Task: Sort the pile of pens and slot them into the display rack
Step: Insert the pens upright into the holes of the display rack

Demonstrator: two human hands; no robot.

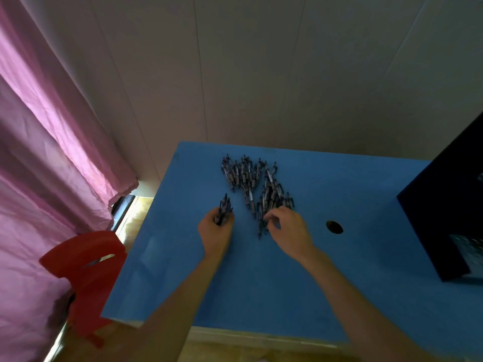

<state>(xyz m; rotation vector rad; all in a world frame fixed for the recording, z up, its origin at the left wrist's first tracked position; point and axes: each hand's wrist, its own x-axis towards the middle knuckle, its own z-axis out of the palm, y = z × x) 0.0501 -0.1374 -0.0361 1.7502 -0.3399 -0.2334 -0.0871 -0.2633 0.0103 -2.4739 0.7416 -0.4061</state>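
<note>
I look down on my blue desk [261,278], which has a round hole [334,227] toward its right side. Beyond its far edge rises a pale panelled wall [261,74] with thin vertical seams. A pink curtain [44,142] hangs down the left, daylight glowing through it and spilling onto the yellowish wooden floor [136,212] below. A red plastic chair [86,278] stands at the desk's near left corner.

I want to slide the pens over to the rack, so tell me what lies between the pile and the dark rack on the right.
In the head view, only blue tabletop separates the pen pile from the dark rack, plus one round hole in the top.
</note>
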